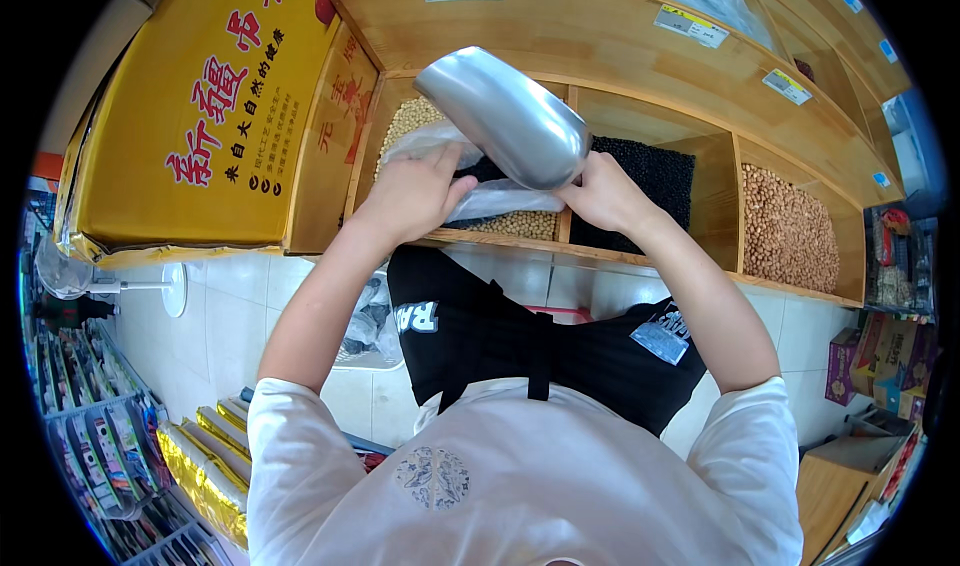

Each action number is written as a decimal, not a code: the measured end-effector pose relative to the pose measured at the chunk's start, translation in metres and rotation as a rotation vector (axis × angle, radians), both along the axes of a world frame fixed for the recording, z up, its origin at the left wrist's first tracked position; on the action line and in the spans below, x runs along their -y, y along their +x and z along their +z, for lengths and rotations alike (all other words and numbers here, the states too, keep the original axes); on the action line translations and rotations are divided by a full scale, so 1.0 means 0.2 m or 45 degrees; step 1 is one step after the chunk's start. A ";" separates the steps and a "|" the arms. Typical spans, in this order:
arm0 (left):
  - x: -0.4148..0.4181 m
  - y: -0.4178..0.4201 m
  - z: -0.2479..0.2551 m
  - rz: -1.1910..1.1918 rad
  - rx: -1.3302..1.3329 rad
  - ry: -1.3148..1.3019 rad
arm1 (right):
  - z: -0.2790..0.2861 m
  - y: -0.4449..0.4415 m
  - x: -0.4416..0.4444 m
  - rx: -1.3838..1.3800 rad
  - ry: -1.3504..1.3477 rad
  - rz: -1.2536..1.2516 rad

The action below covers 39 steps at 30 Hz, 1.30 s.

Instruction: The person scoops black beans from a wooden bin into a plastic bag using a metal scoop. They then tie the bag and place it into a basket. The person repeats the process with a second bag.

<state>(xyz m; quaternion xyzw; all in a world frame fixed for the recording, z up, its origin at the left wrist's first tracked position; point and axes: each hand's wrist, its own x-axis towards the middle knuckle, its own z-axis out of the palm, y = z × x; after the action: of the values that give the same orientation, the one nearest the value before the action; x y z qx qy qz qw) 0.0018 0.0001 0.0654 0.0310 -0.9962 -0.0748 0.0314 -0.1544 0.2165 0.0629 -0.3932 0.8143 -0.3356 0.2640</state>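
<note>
A metal scoop [510, 120] is tilted above the wooden bin, its wide mouth toward the upper left. My right hand [609, 191] grips it at its lower right end; the handle is hidden in the fist. Under the scoop lies a clear plastic bag [499, 200] with black beans [484, 168] showing in its opening. My left hand [416, 195] holds the bag's left side, fingers over the film. The bag rests on pale yellow beans [517, 225] in the left compartment. Beside them, below my right hand, is a compartment of black beans [649, 172].
Peanuts [787, 225] fill the right compartment. A wooden divider [737, 198] separates them from the black beans. A large yellow carton [187, 131] borders the bin's left side. Behind rises a wooden tier [562, 33] with price tags. A white basket [367, 356] of plastic bags stands on the floor.
</note>
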 end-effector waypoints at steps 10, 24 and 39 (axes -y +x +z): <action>-0.09 -0.03 0.11 -0.063 -0.080 -0.038 | 0.12 -0.32 0.03 -0.462 -0.380 -0.101; -0.24 -0.01 0.19 -0.096 -0.109 0.280 | 0.20 -0.43 0.00 -0.416 -0.381 -0.137; -0.03 -0.17 -0.07 -0.508 -0.040 0.392 | -0.03 -0.12 -0.07 0.021 -0.257 0.025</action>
<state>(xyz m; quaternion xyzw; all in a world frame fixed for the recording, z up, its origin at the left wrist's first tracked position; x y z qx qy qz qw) -0.0321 0.0053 0.0511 -0.1630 -0.9589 -0.2307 0.0262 -0.1791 0.2312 0.0563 -0.4229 0.7703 -0.4166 0.2330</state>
